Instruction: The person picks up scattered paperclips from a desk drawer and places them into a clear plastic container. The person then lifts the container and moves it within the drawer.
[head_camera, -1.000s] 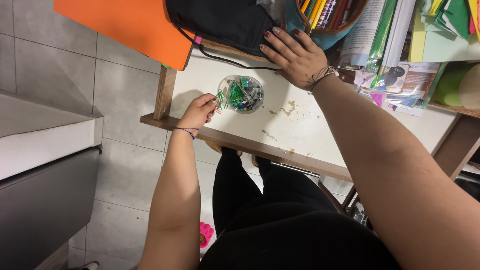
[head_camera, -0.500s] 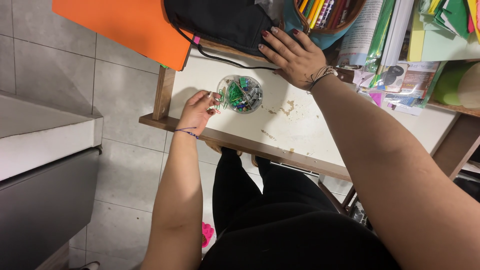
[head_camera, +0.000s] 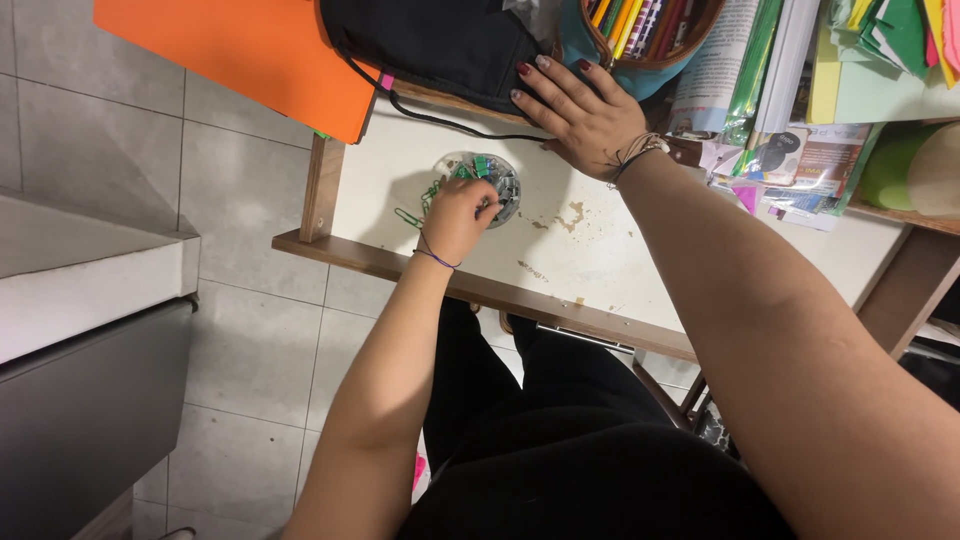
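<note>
The left hand (head_camera: 460, 212) was curled over the clip dish (head_camera: 500, 180), apparently pinching clips, loose green clips (head_camera: 410, 217) just left of it, while the right hand (head_camera: 580, 115) lay flat; a snagged clip could tip the dish.

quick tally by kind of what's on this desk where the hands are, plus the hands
hands: 2, left hand over the clip tub, right hand flat on the black bag
clear round clip tub: 1
loose green paper clips beside the tub: 1 small bunch
black bag: 1
orange sheet: 1
total: 6
</note>
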